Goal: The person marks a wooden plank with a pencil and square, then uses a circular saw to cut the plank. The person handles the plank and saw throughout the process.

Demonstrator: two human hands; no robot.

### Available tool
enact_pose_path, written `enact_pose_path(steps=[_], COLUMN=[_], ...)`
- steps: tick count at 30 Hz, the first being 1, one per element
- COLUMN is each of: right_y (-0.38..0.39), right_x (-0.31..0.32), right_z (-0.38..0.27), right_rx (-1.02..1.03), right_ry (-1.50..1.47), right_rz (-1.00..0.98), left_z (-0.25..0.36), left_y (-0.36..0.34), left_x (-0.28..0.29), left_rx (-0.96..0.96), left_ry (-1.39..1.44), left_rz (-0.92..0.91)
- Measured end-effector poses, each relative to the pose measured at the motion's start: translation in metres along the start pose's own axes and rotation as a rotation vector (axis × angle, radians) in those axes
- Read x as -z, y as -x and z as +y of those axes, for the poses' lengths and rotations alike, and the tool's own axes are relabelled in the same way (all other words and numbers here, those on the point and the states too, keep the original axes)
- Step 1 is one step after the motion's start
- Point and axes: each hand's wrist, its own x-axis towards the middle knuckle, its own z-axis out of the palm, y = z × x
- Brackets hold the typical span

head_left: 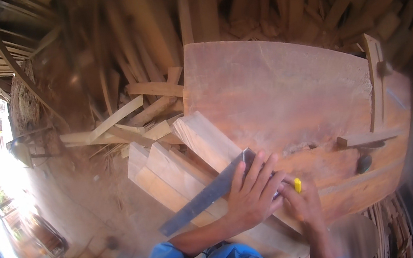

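Note:
My left hand (252, 199) lies over a dark metal carpenter's square (202, 195), its fingers stretched out and apart, pressing it onto the wood. The square's long blade slants down to the left across several pale timber pieces (168, 174). Close beside it, my right hand (304, 204) is closed in a pinch on a slim yellow pencil (298, 185), whose yellow end sticks up above the fingers. The pencil's tip is hidden by my hands. Beneath both hands, a timber piece (280, 237) runs down toward my body.
A broad wooden worktable (274, 82) stretches ahead and right, with a wooden strip (377, 84) along its right side and a small wood block (369, 138) on top. Offcuts (126, 122) pile up at its left. Many planks (144, 27) lean behind it.

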Motion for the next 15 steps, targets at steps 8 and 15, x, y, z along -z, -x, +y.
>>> enact_pose_path(steps=[8,15], right_y=[-0.0011,-0.0045], right_x=[0.0007,0.0025], right_z=[-0.0018,0.0031], right_rx=[-0.02,0.041], right_ry=[0.01,0.008], right_rz=[0.001,-0.02], left_z=[0.0011,0.0007], left_y=[-0.0008,-0.0004], left_x=[-0.0014,-0.0025], left_rx=[0.021,0.022], left_ry=[-0.025,0.002], left_rz=[-0.011,0.02])
